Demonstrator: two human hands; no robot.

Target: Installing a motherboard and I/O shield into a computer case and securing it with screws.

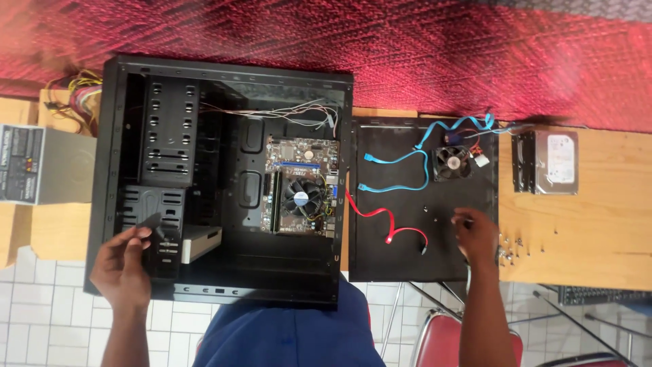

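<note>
big black metal computer case (224, 183) lies open on wooden table (598, 231). green board with round fan (301, 194) already inside. left hand (122, 268) grips case edge. right hand (475, 234), fingers curled, picks at tiny screws on flat black side panel (421, 204). grey hard drive (553, 162) still outside.

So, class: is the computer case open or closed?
Open. The computer case lies on its side with the motherboard exposed; its side panel lies beside it.
</note>
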